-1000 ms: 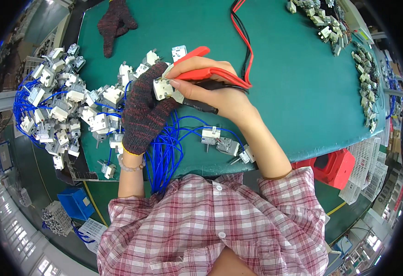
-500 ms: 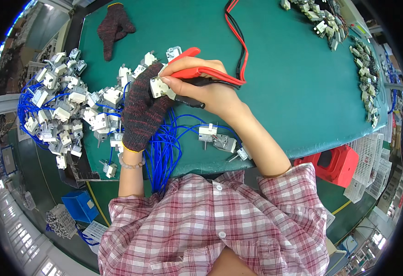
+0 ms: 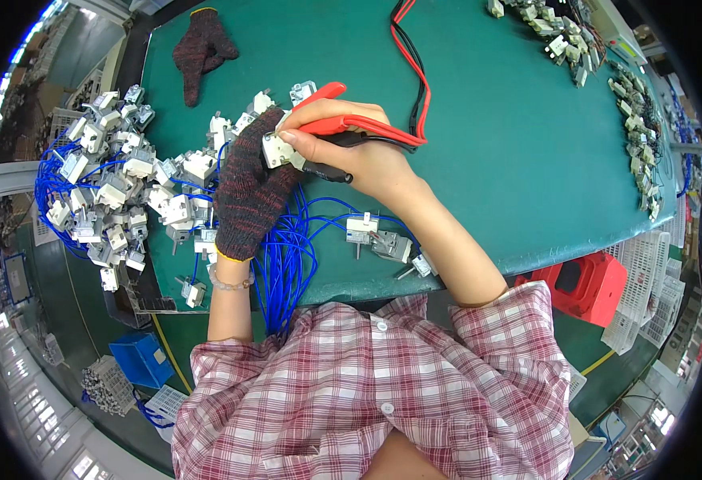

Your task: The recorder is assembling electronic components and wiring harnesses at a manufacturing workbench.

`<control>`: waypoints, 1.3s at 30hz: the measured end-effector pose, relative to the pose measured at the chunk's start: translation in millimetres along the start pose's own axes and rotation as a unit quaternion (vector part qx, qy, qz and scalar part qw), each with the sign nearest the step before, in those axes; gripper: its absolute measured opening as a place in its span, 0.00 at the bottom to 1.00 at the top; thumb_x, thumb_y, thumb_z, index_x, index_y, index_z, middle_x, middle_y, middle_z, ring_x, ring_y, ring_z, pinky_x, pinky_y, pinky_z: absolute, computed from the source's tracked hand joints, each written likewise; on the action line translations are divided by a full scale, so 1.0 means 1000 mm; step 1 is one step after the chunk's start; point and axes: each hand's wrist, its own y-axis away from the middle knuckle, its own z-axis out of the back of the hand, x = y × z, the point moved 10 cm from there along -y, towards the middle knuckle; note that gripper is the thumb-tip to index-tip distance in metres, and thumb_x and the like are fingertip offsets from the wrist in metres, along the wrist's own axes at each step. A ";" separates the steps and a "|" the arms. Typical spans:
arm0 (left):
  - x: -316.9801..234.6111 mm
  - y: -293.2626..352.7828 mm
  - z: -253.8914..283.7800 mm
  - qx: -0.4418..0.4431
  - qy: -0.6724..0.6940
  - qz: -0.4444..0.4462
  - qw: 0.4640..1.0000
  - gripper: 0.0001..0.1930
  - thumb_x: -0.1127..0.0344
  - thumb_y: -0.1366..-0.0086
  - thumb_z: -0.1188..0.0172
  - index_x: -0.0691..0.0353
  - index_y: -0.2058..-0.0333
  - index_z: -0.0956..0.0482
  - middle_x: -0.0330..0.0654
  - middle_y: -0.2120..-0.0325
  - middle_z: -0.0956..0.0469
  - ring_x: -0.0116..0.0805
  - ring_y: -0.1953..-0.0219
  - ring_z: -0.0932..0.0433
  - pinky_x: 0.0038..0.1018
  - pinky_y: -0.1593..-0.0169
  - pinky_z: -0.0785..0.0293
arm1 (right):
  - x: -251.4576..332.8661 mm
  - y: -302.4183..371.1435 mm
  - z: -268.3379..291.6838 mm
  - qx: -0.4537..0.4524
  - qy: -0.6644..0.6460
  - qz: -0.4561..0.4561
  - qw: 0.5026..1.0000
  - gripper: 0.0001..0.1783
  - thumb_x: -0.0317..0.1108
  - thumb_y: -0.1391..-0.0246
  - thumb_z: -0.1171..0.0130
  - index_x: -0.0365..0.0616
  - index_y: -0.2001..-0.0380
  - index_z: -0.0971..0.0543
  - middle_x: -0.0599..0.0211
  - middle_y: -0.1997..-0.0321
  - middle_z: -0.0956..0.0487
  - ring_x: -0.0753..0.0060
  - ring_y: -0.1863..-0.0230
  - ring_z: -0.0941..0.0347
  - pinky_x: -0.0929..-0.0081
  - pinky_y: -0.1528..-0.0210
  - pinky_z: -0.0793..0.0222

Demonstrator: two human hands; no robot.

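Observation:
My left hand [image 3: 248,192], in a dark knitted glove, holds a small white boxy part [image 3: 275,150] with blue wires over the green table [image 3: 511,144]. My bare right hand [image 3: 359,156] grips a red probe [image 3: 343,124] and a black probe [image 3: 327,170], their tips pressed against that white part. Red and black leads [image 3: 411,72] run from the probes up to the far edge of the table.
A heap of white parts with blue wires [image 3: 119,192] lies at the left. Three more parts [image 3: 383,240] sit near the front edge. A spare dark glove [image 3: 200,50] lies at the back left. Several small parts [image 3: 631,104] line the right edge. A red box [image 3: 587,284] stands below.
The hands, the white part and the probes have stayed together and barely moved. The view has shifted slightly.

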 end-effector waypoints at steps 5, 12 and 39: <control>0.003 0.000 0.000 -0.009 0.048 0.011 0.999 0.31 0.73 0.46 0.35 0.63 0.43 0.35 0.47 0.51 0.29 0.36 0.50 0.27 0.30 0.47 0.30 | -0.006 -0.001 -0.004 0.028 -0.054 -0.026 0.998 0.06 0.30 0.50 0.37 0.41 0.68 0.19 0.68 0.67 0.19 0.79 0.64 0.25 0.78 0.58 0.30; 0.006 0.002 0.003 -0.023 0.045 0.008 0.999 0.31 0.71 0.48 0.33 0.63 0.44 0.33 0.47 0.51 0.28 0.37 0.50 0.27 0.30 0.47 0.30 | -0.009 0.000 -0.005 0.024 -0.070 -0.051 0.996 0.06 0.33 0.49 0.37 0.42 0.70 0.19 0.68 0.68 0.19 0.76 0.65 0.25 0.76 0.59 0.30; -0.130 0.070 -0.178 0.317 -0.384 -0.391 0.774 0.12 0.64 0.44 0.48 0.60 0.60 0.29 0.41 0.63 0.26 0.38 0.62 0.26 0.36 0.59 0.30 | -0.052 -0.013 0.136 -0.226 -0.401 -0.057 0.886 0.13 0.33 0.42 0.46 0.38 0.56 0.25 0.60 0.71 0.21 0.70 0.79 0.26 0.78 0.78 0.29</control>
